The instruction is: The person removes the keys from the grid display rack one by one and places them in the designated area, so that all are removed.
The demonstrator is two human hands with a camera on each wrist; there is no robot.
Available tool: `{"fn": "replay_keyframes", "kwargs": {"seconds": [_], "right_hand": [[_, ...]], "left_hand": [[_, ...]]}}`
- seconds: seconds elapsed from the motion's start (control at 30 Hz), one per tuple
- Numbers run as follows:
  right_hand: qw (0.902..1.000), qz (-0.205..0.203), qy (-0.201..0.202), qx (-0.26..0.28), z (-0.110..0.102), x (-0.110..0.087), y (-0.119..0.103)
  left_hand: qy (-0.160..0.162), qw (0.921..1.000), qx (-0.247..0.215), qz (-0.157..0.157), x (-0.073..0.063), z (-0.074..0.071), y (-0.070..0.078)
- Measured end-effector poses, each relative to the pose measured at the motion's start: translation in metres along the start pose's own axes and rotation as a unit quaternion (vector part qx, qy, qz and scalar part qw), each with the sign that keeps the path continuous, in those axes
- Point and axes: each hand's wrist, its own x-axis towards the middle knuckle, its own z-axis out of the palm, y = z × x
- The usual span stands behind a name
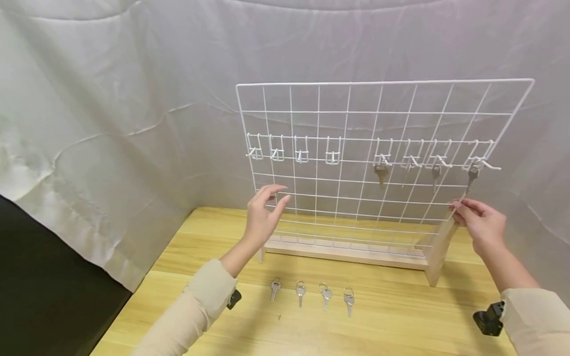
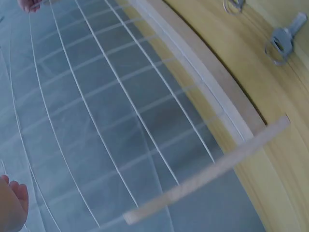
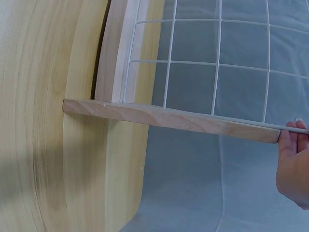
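Observation:
A white wire grid panel [image 1: 383, 82] stands in a wooden base [image 1: 347, 254] on the table. My right hand [image 1: 484, 222] pinches the grid's right edge wire, just above the top of the wooden side post [image 3: 193, 124]. Its fingers reach round that wire in the right wrist view. My left hand [image 1: 262, 215] is raised in front of the grid's lower left part, thumb and fingers apart, nothing between them. Only part of it shows in the left wrist view. Keys hang from the right-hand hooks, among them a brass-coloured key [image 1: 381, 174] and a dark-headed key [image 1: 473, 174].
Bare white hooks [image 1: 332, 157] line the grid's left half. Several silver keys with rings lie in a row on the wooden table [image 1: 383, 326] before the base, one key [image 1: 349, 299] at the row's right end. Grey cloth [image 1: 133, 74] hangs behind.

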Motion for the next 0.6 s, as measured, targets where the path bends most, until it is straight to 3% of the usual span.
{"fn": "replay_keyframes", "kwargs": {"seconds": [0.2,0.4,0.47,0.6], "right_hand": [[0.9999,0.008,-0.005,-0.005,-0.001,0.0,0.0],[0.9999,0.003,-0.013,-0.007,-0.003,0.001,-0.002],[0.9998,0.006,-0.014,-0.009,-0.003,0.001,-0.003],[0.9996,0.013,-0.02,-0.014,-0.002,0.001,-0.004]], "left_hand": [[0.048,0.9979,0.004,-0.043,0.006,-0.017,-0.014],[0.091,0.9906,-0.005,-0.103,0.014,-0.026,-0.033],[0.089,0.9885,-0.005,-0.122,0.018,-0.029,-0.041],[0.05,0.9837,-0.014,-0.172,0.026,-0.035,-0.056]]}}
